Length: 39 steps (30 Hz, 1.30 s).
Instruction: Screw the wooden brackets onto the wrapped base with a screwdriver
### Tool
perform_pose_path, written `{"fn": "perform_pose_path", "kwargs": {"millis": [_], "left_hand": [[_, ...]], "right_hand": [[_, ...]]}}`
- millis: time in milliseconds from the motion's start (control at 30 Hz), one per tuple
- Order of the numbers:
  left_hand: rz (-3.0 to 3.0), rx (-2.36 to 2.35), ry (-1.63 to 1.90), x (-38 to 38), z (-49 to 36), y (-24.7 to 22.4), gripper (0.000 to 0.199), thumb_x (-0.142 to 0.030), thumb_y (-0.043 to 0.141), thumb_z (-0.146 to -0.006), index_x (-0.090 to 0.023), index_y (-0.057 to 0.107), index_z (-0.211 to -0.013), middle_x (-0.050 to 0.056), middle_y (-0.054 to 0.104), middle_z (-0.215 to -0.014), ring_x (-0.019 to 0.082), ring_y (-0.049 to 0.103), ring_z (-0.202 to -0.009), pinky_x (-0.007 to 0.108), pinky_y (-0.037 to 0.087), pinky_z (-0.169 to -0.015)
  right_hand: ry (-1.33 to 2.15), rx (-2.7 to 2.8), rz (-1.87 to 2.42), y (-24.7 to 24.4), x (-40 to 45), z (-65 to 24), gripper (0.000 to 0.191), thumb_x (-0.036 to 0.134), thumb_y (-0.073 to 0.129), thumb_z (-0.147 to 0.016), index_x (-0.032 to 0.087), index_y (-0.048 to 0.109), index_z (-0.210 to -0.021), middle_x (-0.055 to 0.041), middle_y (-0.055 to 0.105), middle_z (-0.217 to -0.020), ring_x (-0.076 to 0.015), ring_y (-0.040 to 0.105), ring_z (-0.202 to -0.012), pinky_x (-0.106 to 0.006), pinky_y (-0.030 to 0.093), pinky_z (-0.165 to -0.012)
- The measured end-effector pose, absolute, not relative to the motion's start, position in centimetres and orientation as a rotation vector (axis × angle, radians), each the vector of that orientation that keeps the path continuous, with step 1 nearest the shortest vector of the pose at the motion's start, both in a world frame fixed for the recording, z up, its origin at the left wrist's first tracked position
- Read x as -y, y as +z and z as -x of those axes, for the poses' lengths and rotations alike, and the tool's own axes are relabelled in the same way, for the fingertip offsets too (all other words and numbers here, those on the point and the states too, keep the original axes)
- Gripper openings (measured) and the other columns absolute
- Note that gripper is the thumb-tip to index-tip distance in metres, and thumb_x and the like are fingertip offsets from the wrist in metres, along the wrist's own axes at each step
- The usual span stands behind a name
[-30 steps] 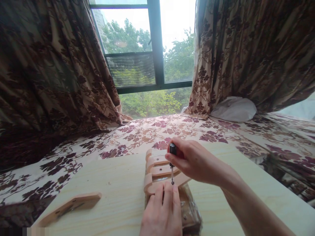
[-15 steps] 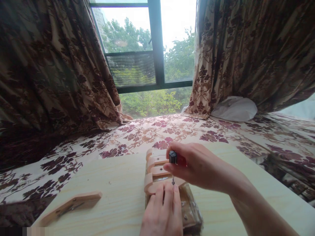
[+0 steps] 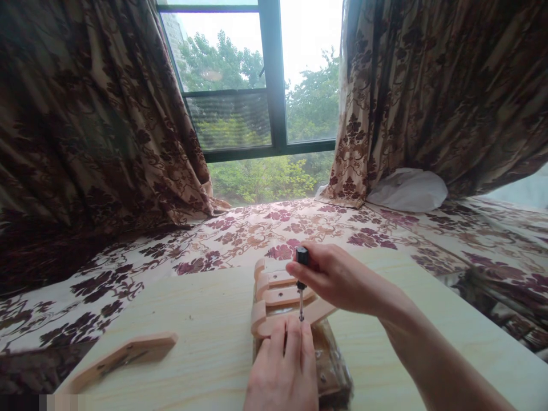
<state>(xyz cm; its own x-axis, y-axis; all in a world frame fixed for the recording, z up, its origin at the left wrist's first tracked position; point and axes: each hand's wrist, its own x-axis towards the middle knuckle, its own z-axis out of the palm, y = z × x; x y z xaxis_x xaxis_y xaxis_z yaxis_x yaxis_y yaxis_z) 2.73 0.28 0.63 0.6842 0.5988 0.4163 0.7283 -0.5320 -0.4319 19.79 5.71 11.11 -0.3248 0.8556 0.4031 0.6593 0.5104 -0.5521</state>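
Observation:
A screwdriver with a black handle stands nearly upright in my right hand, held between thumb and fingers. Its metal shaft reaches down to a small screw head at the fingertips of my left hand. Those fingers press on a pale wooden piece with a rounded end, holding it down. Several similar wooden slats with dark holes lie side by side just beyond it. Beneath them is a block wrapped in clear, shiny plastic, partly hidden by my left hand.
A light wooden board lies under the work. On its left is a separate bent wooden piece with dark metal bits. Patterned cloth spreads behind, with a white plastic bag by the curtain and window.
My right hand has shifted upward on the screwdriver, its fingers turned around the handle, and more of the shaft and wood shows. My left hand has stayed in place.

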Motion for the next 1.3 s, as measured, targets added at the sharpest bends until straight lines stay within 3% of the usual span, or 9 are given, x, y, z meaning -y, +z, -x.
{"fn": "perform_pose_path", "kwargs": {"millis": [167,500,667,833,1033,1167,1233,1300], "left_hand": [[2.281,0.969,-0.274,-0.4,-2.6,0.9,0.045,-0.013,0.044,-0.081,-0.013,0.047,-0.126,0.009,0.062,-0.122,0.024,0.058,-0.110,0.032,0.052,-0.086],[2.300,1.015,-0.329,-0.3,-2.8,0.4,0.042,-0.023,0.046,-0.085,-0.014,0.048,-0.127,0.011,0.060,-0.123,0.026,0.054,-0.114,0.035,0.050,-0.090],[2.300,1.006,-0.314,-0.4,-2.7,0.4,0.045,-0.023,0.049,-0.083,-0.013,0.047,-0.127,0.011,0.060,-0.123,0.027,0.056,-0.112,0.035,0.050,-0.089],[2.319,0.947,-0.216,-0.5,-2.5,0.8,0.060,-0.044,0.056,-0.080,-0.010,0.046,-0.128,0.013,0.060,-0.125,0.029,0.057,-0.112,0.035,0.052,-0.088],[2.300,0.959,-0.132,-0.3,-2.6,1.2,0.072,-0.042,0.071,-0.068,-0.011,0.047,-0.129,0.013,0.059,-0.126,0.029,0.057,-0.113,0.034,0.052,-0.090],[2.323,0.978,-0.127,-0.2,-2.8,1.3,0.077,-0.046,0.072,-0.066,-0.011,0.046,-0.129,0.013,0.058,-0.127,0.030,0.055,-0.116,0.036,0.051,-0.092],[2.323,0.979,-0.129,-0.2,-2.7,1.3,0.077,-0.047,0.071,-0.067,-0.011,0.046,-0.130,0.013,0.058,-0.128,0.029,0.055,-0.116,0.035,0.051,-0.092],[2.322,0.969,-0.138,-0.3,-2.6,1.3,0.075,-0.050,0.069,-0.069,-0.011,0.047,-0.129,0.013,0.059,-0.126,0.029,0.056,-0.114,0.035,0.052,-0.090]], "right_hand": [[0.411,2.071,1.248,11.2,-5.5,-19.6,0.028,0.034,0.047,-0.089,0.021,0.034,-0.067,0.0052,0.037,-0.058,-0.0096,0.033,-0.055,-0.026,0.022,-0.051],[0.367,2.064,1.258,11.2,-5.4,-19.6,0.027,0.032,0.050,-0.087,0.020,0.036,-0.067,0.0051,0.039,-0.059,-0.0093,0.033,-0.055,-0.025,0.023,-0.052],[0.440,2.121,1.179,11.6,-5.0,-20.3,0.016,0.033,0.054,-0.085,0.019,0.050,-0.079,0.0045,0.045,-0.063,-0.0093,0.039,-0.057,-0.023,0.026,-0.051],[0.488,2.157,1.071,11.5,-5.1,-20.2,0.027,0.030,0.051,-0.087,0.019,0.040,-0.065,0.0061,0.039,-0.058,-0.0075,0.034,-0.055,-0.022,0.026,-0.050],[0.452,2.096,1.149,11.2,-5.5,-20.2,0.030,0.037,0.056,-0.085,0.019,0.040,-0.067,0.0067,0.038,-0.057,-0.0076,0.033,-0.054,-0.023,0.023,-0.048],[0.494,2.114,1.126,12.0,-4.9,-20.5,0.011,0.030,0.056,-0.084,0.020,0.053,-0.085,0.0064,0.042,-0.061,-0.0082,0.037,-0.056,-0.022,0.028,-0.050],[0.487,2.129,1.093,12.2,-4.8,-20.6,0.007,0.024,0.052,-0.086,0.019,0.054,-0.083,0.0054,0.044,-0.063,-0.0083,0.038,-0.057,-0.022,0.029,-0.051],[0.456,2.138,1.073,12.1,-4.9,-20.8,0.015,0.025,0.050,-0.087,0.018,0.049,-0.074,0.0052,0.043,-0.062,-0.0081,0.037,-0.056,-0.022,0.029,-0.051]]}}
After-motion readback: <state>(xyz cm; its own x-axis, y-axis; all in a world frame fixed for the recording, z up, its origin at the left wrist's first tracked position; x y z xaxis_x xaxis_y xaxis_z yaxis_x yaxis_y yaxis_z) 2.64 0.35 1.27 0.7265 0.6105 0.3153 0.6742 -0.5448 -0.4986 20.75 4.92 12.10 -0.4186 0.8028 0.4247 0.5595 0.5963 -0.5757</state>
